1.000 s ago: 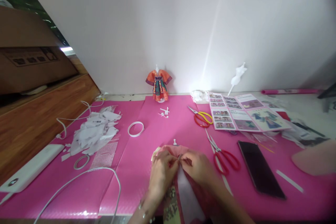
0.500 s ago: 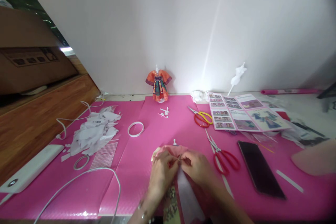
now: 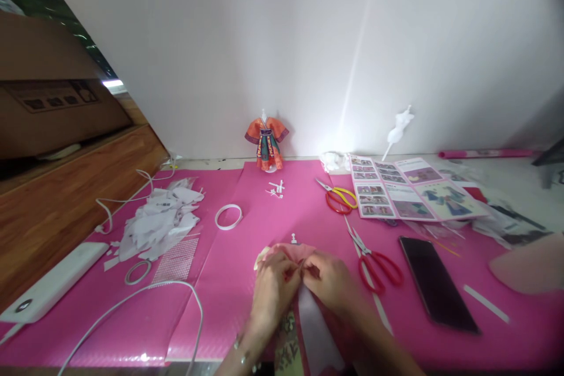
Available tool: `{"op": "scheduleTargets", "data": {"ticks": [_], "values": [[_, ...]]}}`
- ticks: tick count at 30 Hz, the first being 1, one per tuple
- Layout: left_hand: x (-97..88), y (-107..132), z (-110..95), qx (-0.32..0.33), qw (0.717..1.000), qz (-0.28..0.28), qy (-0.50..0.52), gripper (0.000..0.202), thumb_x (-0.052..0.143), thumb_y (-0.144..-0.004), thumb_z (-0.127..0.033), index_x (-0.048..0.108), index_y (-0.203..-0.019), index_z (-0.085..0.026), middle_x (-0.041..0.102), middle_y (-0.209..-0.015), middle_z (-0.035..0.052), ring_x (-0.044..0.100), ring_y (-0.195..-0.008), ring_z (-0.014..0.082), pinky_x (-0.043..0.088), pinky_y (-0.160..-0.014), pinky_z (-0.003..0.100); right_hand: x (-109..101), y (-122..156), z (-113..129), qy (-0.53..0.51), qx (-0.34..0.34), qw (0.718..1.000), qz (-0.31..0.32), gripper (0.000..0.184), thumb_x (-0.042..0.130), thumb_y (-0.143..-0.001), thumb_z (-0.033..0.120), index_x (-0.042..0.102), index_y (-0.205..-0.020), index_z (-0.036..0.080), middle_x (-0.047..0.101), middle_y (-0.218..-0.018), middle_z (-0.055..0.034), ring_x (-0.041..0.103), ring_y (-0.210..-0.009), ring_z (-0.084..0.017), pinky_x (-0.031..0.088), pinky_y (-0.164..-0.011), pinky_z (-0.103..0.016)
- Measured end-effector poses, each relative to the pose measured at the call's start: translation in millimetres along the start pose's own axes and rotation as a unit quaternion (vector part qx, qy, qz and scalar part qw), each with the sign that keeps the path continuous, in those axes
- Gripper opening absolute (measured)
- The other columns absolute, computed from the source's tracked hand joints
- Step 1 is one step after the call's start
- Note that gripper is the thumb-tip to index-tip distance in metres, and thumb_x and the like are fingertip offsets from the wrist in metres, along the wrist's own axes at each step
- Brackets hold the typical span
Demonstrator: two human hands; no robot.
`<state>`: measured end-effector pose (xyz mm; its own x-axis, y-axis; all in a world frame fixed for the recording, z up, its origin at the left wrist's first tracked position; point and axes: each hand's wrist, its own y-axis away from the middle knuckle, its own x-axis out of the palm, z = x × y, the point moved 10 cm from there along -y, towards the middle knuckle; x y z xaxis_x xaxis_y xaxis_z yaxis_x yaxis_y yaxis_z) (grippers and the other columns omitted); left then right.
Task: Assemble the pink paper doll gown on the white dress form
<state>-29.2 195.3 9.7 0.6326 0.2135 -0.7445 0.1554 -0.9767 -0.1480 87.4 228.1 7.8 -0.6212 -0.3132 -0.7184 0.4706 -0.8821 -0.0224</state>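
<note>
My left hand (image 3: 272,292) and my right hand (image 3: 332,285) meet at the near middle of the pink mat (image 3: 229,270). Both pinch a small piece of pink fabric (image 3: 288,251), fingers closed and fingertips touching over its middle. A white strip (image 3: 314,332) and a patterned strip (image 3: 286,341) run from under the hands toward me. Red-handled scissors (image 3: 374,264) lie just right of my right hand. A tiny white clip (image 3: 294,239) sits just beyond the fabric.
A small dressed mannequin (image 3: 267,142) stands at the wall. Yellow-handled scissors (image 3: 339,197), an instruction leaflet (image 3: 409,188) and a black phone (image 3: 436,282) lie to the right. A white tape ring (image 3: 228,215), paper scraps (image 3: 154,223), a white power bank (image 3: 53,282) and cable (image 3: 132,299) lie left.
</note>
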Motion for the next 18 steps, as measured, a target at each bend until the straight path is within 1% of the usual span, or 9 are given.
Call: {"op": "scheduleTargets", "data": {"ticks": [6,11,15,18], "values": [[-0.4,-0.1,1.2,0.002,1.000,-0.011,0.020,0.020,0.064,-0.082,-0.017,0.072,-0.063,-0.020,0.066,-0.072,0.0017,0.059,-0.078,0.0190,0.040,-0.079,0.035,0.7,-2.0,-0.9,0.012,0.003,1.000,-0.007,0.014,0.055,-0.078,0.011,0.066,-0.072,0.018,0.071,-0.078,-0.0044,0.059,-0.071,-0.015,0.033,-0.063,-0.023],[0.9,-0.4,2.7,0.005,0.999,-0.013,0.033,0.021,0.062,-0.081,-0.016,0.068,-0.061,-0.019,0.065,-0.070,0.0010,0.058,-0.075,0.0179,0.040,-0.074,0.032,0.3,-2.0,-1.0,0.007,-0.001,1.000,-0.015,0.014,0.056,-0.078,0.011,0.067,-0.072,0.018,0.071,-0.078,-0.0044,0.060,-0.070,-0.015,0.033,-0.062,-0.024],[-0.5,-1.0,2.8,0.016,0.999,-0.024,0.040,0.023,0.061,-0.080,-0.014,0.063,-0.058,-0.019,0.062,-0.067,0.0001,0.056,-0.072,0.0170,0.039,-0.073,0.031,-1.0,-0.5,0.3,-0.015,-0.014,1.000,-0.016,0.016,0.055,-0.078,0.012,0.070,-0.077,0.018,0.072,-0.081,-0.0049,0.062,-0.071,-0.016,0.036,-0.064,-0.024],[-1.3,-1.0,5.6,0.008,0.999,-0.028,0.038,0.023,0.060,-0.079,-0.013,0.060,-0.057,-0.018,0.061,-0.067,-0.0001,0.055,-0.071,0.0164,0.039,-0.072,0.031,-3.1,-0.2,0.5,-0.028,-0.024,0.999,-0.022,0.017,0.056,-0.078,0.014,0.072,-0.080,0.019,0.072,-0.081,-0.0048,0.062,-0.072,-0.016,0.037,-0.065,-0.024]]}}
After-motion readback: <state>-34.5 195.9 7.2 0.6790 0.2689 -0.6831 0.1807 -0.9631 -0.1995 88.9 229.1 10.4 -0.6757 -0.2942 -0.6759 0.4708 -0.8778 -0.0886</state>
